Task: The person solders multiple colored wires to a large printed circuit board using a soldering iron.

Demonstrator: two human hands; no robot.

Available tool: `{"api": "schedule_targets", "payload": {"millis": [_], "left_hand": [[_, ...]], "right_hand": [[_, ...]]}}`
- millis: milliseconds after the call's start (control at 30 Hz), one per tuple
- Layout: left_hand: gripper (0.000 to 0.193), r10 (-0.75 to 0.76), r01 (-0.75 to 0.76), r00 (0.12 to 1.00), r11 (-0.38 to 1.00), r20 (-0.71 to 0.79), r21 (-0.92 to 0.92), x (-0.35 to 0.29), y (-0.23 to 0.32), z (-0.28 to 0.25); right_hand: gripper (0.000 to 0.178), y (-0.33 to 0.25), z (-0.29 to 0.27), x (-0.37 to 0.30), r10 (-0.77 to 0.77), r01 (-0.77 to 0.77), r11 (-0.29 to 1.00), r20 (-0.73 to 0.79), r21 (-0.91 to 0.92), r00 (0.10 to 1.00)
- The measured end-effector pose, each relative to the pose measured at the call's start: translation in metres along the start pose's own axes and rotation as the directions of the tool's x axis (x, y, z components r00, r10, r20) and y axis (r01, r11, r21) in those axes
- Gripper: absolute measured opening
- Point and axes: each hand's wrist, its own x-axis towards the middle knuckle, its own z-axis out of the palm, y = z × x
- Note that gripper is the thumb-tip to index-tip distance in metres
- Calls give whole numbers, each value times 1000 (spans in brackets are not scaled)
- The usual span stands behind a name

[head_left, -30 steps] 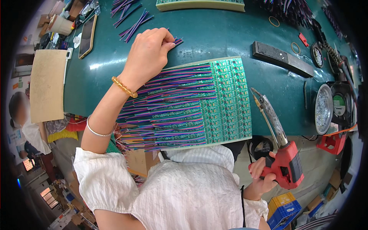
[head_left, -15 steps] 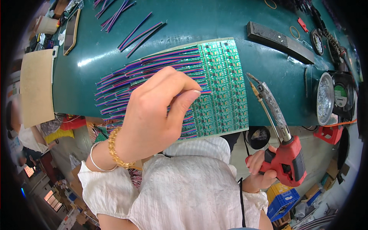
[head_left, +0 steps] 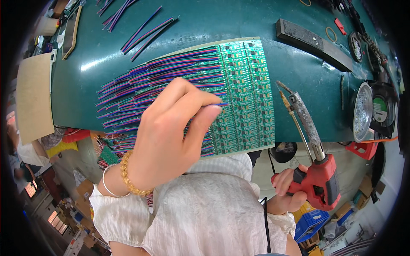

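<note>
My left hand (head_left: 171, 128) pinches the end of a multi-coloured ribbon wire (head_left: 223, 104) between thumb and forefinger, over a green circuit board panel (head_left: 245, 94). Rows of small components cover the panel. Many blue, red and black wires (head_left: 171, 64) lie along its left part, their far ends fanning out past the panel's left edge. At the lower right my right hand (head_left: 290, 187) is wrapped round the handle of a red and black soldering gun (head_left: 318, 181). Its iron tip (head_left: 284, 86) and thin solder feed tube (head_left: 294, 115) point up, just right of the panel and apart from it.
Loose wires (head_left: 147, 34) lie on the green table beyond the panel. A dark rectangular bar (head_left: 314, 45) rests at the back right. A round metal dish (head_left: 362, 112) and a solder reel (head_left: 381, 106) stand at the right. At the left are a phone (head_left: 71, 33) and a cardboard sheet (head_left: 35, 98).
The panel and table appear shifted slightly left in view. My left hand keeps its pinch on the wire, whose end sits slightly farther left on the panel. The soldering gun stays nearly in place.
</note>
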Motion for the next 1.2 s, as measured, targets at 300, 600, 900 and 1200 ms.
{"api": "schedule_targets", "payload": {"millis": [300, 600, 900, 1200], "left_hand": [[15, 0, -2, 999, 999, -47, -53, -24, 14, 11], [8, -79, 95, 985, 991, -154, 98, 0, 0, 31], [9, -111, 125, 984, 988, -140, 92, 2, -1, 30], [10, -104, 115, 988, 989, -118, 91, 6, -4, 30]], "right_hand": [[87, 16, -13, -8, 5, -4, 1000, -40, 2, 999], [84, 10, -5, 3, -109, 98, 991, 122, 94, 987], [78, 3, -5, 8, -159, 158, 987, 78, 21, 984], [81, 8, -8, 5, -165, 161, 986, 178, 36, 970]]}}
